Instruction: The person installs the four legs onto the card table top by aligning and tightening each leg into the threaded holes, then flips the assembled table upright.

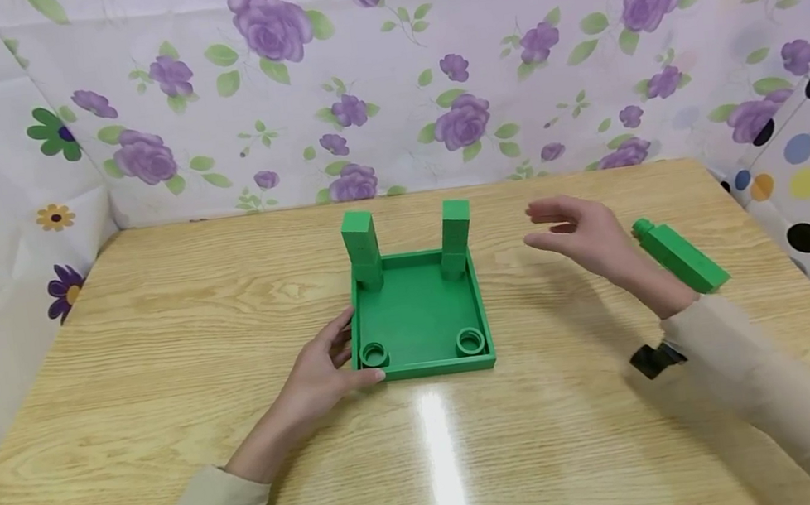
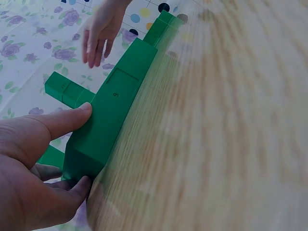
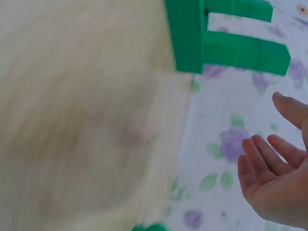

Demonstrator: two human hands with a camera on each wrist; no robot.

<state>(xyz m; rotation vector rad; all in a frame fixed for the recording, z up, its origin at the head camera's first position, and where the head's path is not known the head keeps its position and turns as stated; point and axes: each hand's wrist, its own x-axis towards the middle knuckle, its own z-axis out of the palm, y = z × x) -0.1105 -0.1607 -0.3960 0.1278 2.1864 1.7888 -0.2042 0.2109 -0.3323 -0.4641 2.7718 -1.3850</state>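
A square green tray [image 1: 420, 317] with a raised rim lies on the table. Two square green posts [image 1: 360, 241] [image 1: 456, 230] stand upright at its far corners, and round sockets [image 1: 375, 355] [image 1: 470, 342] show at the near ones. My left hand [image 1: 324, 370] grips the near left corner, thumb along the front wall and fingers at the left side; the left wrist view shows the thumb [image 2: 72, 120] against the wall. To the right of the tray, my right hand [image 1: 583, 234] hovers over the table, fingers loosely bent and holding nothing.
A loose green post [image 1: 681, 256] with a threaded end lies on the table to the right, beyond my right wrist. The wooden table [image 1: 181, 328] meets a flower-patterned cloth [image 1: 385, 80] at the back, with patterned sheets at both sides.
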